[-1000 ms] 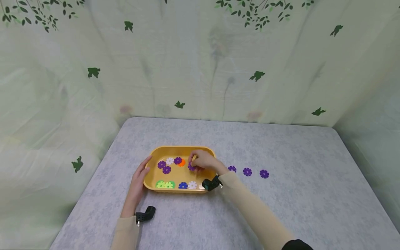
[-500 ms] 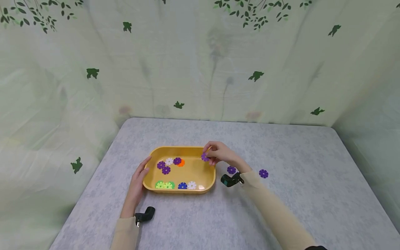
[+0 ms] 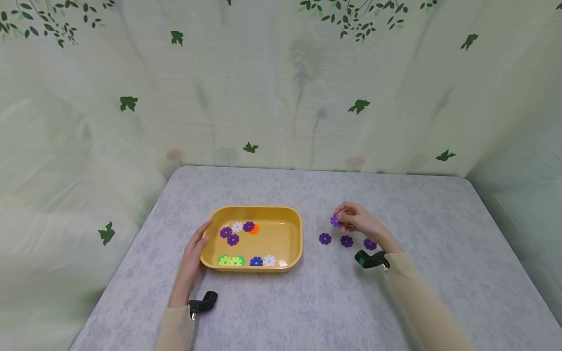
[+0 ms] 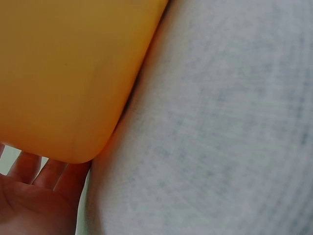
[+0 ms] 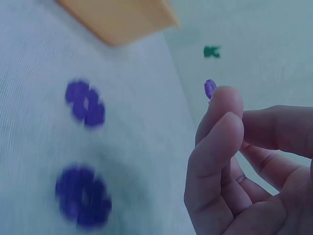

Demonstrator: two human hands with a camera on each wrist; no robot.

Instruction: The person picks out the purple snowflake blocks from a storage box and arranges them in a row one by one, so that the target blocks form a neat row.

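Note:
My right hand [image 3: 360,219] pinches a purple flower-shaped disc [image 3: 335,221] above the table, right of the tray. Only a sliver of that disc shows past the fingertips in the right wrist view. Near it on the table lie several purple flower-shaped discs [image 3: 325,238], in a row. My left hand [image 3: 190,253] rests against the left side of the yellow tray [image 3: 290,215]. In the left wrist view its fairly straight fingers touch the tray wall [image 4: 73,98]. Inside the tray are purple discs [image 3: 233,239], white ones [image 3: 269,261], green ones [image 3: 230,261], a blue one [image 3: 256,262] and an orange one [image 3: 254,229].
A grey-patterned cloth covers the table [image 3: 417,209]. Behind it and along both sides hangs a pale curtain [image 3: 281,87] printed with leaves and birds. Each wrist carries a small black camera [image 3: 371,259].
My right hand has lifted a purple disc out of the tray, carrying it right over the rim and above the row. The left hand has stayed at the tray's side.

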